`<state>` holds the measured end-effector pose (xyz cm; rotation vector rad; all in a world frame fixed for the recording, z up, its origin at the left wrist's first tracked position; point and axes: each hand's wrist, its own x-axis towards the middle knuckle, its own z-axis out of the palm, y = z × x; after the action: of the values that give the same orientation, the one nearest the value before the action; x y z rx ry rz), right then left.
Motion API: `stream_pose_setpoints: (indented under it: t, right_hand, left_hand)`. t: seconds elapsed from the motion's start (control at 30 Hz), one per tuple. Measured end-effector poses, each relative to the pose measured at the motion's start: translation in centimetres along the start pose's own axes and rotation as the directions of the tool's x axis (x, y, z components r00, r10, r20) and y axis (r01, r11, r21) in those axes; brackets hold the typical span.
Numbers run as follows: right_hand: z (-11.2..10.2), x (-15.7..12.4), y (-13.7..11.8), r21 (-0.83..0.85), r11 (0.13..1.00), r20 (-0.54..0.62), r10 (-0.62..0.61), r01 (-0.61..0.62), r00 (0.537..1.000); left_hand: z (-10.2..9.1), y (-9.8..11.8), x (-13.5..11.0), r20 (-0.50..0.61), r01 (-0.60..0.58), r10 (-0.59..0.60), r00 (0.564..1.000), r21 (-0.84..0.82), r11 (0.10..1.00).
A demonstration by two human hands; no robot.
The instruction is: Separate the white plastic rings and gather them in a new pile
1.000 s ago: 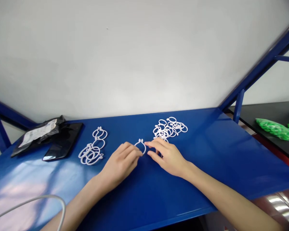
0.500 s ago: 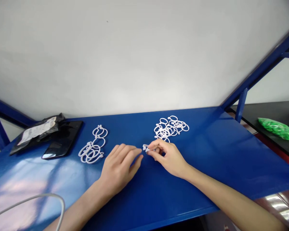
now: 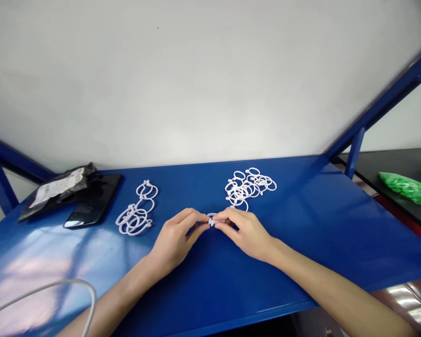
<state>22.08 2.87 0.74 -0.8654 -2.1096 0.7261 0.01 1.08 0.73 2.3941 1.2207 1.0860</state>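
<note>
Both hands meet over the middle of the blue table at a small white plastic ring [image 3: 212, 221], mostly hidden by fingers. My left hand [image 3: 178, 236] pinches its left side between thumb and fingertips. From the right, my right hand [image 3: 247, 232] grips the other side the same way. Little knobs show in the gap between the fingertips. Behind my right hand lies a pile of similar white rings [image 3: 247, 185], each with a small knobbed end. Left of my left hand sits another group of white rings [image 3: 133, 221], overlapping one another.
A black phone-like slab [image 3: 91, 208] and a black plastic package with a white label [image 3: 61, 187] lie at the left. A white cable [image 3: 56, 284] crosses the lower left. Blue frame bars [image 3: 354, 150] and a bag of green pieces [image 3: 407, 188] stand at the right.
My left hand has closed its fingers onto the left side of the ring, which my right hand was holding before. The view has shifted slightly.
</note>
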Motion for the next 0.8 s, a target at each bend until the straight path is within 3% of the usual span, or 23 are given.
stream_pose_setpoints:
  t: [0.27, 0.47, 0.8]
  right_hand:
    - [0.08, -0.17, 0.13, -0.263, 0.941, 0.033, -0.213, 0.214, 0.977]
    - [0.55, -0.51, 0.05, -0.380, 0.861, 0.015, -0.360, 0.339, 0.933]
    - [0.62, -0.48, -0.14, -0.403, 0.850, -0.005, -0.372, 0.338, 0.928]
  left_hand:
    - [0.27, -0.05, -0.03, -0.071, -0.178, 0.185, 0.980, 0.100, 0.979]
    - [0.41, 0.01, -0.21, -0.105, -0.198, 0.207, 0.973, 0.090, 0.976]
    - [0.54, 0.16, -0.36, -0.112, -0.212, 0.222, 0.969, 0.094, 0.973]
